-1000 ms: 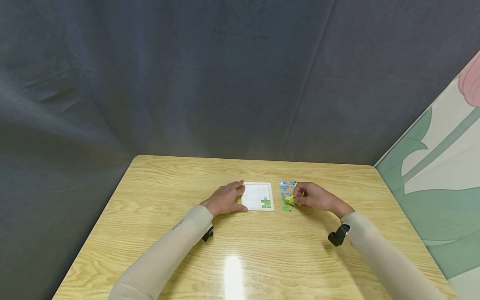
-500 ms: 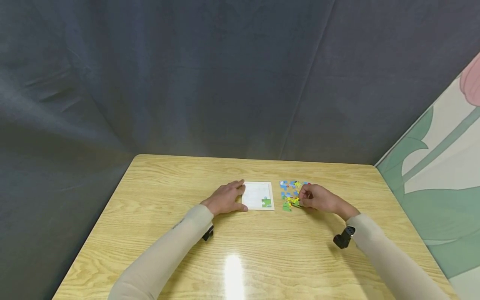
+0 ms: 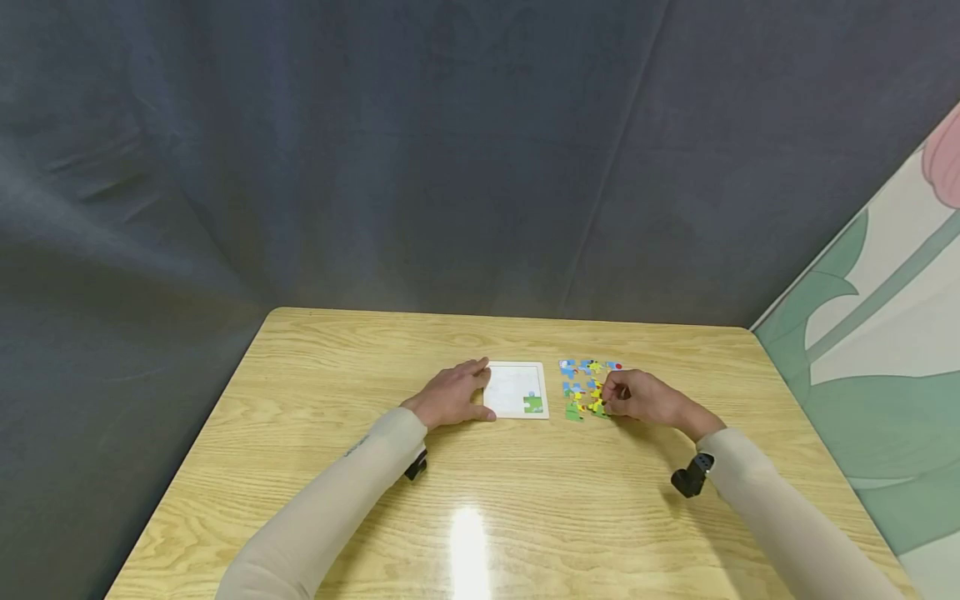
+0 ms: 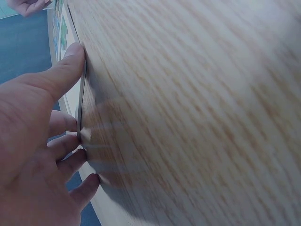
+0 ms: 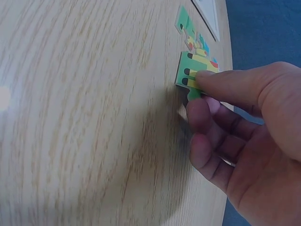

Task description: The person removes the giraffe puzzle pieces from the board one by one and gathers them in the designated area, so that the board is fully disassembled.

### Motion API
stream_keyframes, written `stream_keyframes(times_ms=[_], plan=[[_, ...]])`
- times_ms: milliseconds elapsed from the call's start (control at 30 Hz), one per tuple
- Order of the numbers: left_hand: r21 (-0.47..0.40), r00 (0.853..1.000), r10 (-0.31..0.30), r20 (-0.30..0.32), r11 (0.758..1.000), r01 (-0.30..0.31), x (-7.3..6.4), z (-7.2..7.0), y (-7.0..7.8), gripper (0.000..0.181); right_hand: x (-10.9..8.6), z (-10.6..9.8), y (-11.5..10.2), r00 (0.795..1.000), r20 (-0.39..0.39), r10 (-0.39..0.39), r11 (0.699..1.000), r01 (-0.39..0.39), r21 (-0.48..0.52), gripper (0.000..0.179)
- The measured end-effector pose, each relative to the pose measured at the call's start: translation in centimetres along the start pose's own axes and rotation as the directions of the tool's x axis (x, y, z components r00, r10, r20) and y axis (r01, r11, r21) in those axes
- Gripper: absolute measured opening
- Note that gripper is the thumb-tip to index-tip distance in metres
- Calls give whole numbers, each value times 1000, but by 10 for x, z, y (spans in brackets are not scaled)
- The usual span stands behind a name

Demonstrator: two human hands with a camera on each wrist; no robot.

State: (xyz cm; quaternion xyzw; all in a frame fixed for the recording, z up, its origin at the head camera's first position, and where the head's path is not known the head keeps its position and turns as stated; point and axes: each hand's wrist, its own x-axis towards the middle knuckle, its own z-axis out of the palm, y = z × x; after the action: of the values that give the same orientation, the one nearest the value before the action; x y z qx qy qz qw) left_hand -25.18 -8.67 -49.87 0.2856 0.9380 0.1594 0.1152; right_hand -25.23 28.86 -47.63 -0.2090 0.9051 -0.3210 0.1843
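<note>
My left hand [image 3: 453, 395] rests at the left side of a white puzzle tray [image 3: 507, 388], its thumb by the near left corner and its fingers along the edge. One green piece [image 3: 533, 405] lies in the tray's near right corner. Right of the tray, my right hand [image 3: 643, 398] pinches a green and yellow puzzle piece [image 5: 192, 66] between thumb and fingers, low over the table. Other blue, yellow and green puzzle pieces [image 3: 573, 412] lie just left of that hand, and its fingers partly cover the piece it holds.
The light wooden table [image 3: 375, 358] carries the tray and pieces near its far side. Beyond the far edge hangs a dark curtain [image 3: 450, 167]. A panel with a flower pattern [image 3: 892, 350] stands along the right. Dark wrist cameras [image 3: 692, 475] hang under the sleeves.
My right hand has moved to the right with the pinched piece, uncovering more of the pieces, including one with a red dot. The left hand and tray have stayed in place.
</note>
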Motion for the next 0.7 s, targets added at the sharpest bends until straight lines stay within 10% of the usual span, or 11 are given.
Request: stream_keyframes(times_ms=[700], plan=[[-3, 1000, 1, 4, 1000, -1, 0, 0, 1, 87, 0, 3, 3, 1000, -4, 24, 1000, -24, -3, 5]])
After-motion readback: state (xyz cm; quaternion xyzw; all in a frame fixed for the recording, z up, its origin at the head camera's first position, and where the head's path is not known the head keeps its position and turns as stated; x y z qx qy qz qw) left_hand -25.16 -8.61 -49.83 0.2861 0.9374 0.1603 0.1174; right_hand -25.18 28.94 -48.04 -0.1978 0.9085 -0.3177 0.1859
